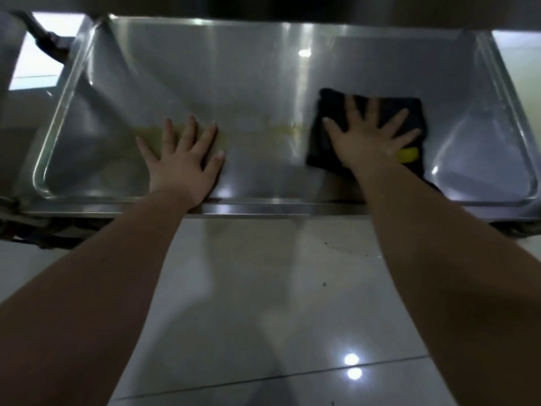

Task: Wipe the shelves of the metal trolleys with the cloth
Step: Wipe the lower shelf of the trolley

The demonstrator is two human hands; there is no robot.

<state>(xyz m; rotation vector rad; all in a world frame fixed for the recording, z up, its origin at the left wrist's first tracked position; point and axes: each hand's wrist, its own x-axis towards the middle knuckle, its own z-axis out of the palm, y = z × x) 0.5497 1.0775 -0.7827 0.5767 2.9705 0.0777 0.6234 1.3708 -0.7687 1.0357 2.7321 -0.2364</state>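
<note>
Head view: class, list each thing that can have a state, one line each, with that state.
left hand: open, fingers spread, flat on the shelf.
right hand: open, fingers spread, pressing the cloth.
cloth: dark, spread flat on the shelf's right part.
shelf: shiny, with a yellowish smear across its middle.
floor: glossy tiles, a few dark specks.

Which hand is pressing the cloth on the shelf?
The right hand, spread flat on the dark cloth; the left hand rests on bare shelf.
</note>
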